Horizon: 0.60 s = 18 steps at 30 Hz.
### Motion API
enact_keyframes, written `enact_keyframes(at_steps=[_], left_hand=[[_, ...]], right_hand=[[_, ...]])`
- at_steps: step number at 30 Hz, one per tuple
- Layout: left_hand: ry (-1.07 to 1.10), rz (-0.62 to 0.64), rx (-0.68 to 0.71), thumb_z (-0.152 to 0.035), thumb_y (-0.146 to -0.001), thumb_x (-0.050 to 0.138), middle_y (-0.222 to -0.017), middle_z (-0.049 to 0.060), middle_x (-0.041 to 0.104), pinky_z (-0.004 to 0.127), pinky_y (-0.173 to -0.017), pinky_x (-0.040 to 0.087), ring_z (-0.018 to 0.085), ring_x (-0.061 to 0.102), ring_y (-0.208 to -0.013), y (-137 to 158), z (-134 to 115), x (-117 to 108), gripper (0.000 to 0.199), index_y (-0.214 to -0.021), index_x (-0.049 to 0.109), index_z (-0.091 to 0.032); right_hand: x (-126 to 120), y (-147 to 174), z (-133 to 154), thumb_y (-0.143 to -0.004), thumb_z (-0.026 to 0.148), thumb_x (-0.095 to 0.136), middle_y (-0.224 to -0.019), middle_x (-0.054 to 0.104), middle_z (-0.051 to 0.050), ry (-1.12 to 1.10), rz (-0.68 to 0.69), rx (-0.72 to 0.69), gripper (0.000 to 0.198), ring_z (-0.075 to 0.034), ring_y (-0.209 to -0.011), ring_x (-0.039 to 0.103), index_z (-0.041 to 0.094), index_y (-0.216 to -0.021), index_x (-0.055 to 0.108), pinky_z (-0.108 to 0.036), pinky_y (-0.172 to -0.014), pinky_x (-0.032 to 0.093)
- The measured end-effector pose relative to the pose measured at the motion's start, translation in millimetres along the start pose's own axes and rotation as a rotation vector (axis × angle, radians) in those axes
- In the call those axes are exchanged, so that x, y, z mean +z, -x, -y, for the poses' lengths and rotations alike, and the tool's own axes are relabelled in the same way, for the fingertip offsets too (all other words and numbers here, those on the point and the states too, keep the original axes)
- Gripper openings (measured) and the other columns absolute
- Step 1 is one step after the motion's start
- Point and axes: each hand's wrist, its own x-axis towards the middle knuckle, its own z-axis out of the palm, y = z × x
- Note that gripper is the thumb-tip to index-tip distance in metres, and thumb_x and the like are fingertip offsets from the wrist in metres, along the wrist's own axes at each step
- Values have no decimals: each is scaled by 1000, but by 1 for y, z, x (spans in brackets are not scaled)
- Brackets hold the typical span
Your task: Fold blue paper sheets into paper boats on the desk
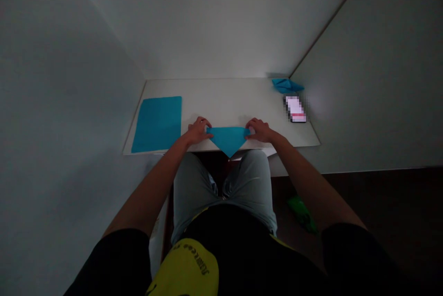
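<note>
A blue sheet of paper folded into a triangle (229,139) lies in front of me, its straight edge away from me and its point hanging past the table's near edge. My left hand (200,130) pinches the left corner between thumb and fingers. At the opposite corner, my right hand (258,130) grips the paper the same way. To the left lie flat blue sheets of paper (157,124), apart from both hands; how many are stacked there I cannot tell.
The white table (221,97) meets walls at its back and right. In the back right corner sits a folded blue paper shape (287,85), with a lit phone (295,109) just nearer to me. Something green (302,214) lies on the dark floor.
</note>
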Motion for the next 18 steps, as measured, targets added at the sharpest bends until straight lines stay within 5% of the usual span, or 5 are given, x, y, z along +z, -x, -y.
enact_keyframes(at_steps=[7, 12, 18], left_hand=[[88, -30, -70, -30, -92, 84, -112, 5, 80, 53, -111, 47, 29, 73, -108, -1, -5, 4, 34, -123, 71, -25], [129, -134, 12, -37, -100, 78, -122, 7, 81, 51, -112, 44, 30, 73, -113, 10, -7, 15, 32, -131, 79, -26], [55, -209, 131, -26, -97, 83, -121, 8, 81, 52, -110, 42, 34, 68, -123, 24, -10, 31, 19, -116, 86, -29]], right_hand=[[6, 0, -10, -91, 32, 82, -116, 83, -8, -145, -9, -101, 47, -31, -105, 75, 29, -138, 75, -50, -100, 52], [27, 11, -11, -97, 27, 75, -108, 82, -9, -218, -270, -189, 14, -29, -102, 72, 24, -108, 82, -46, -98, 52], [54, 30, -4, -100, 24, 70, -121, 79, -13, -177, -515, -213, 18, -32, -113, 69, 24, -112, 83, -48, -103, 51]])
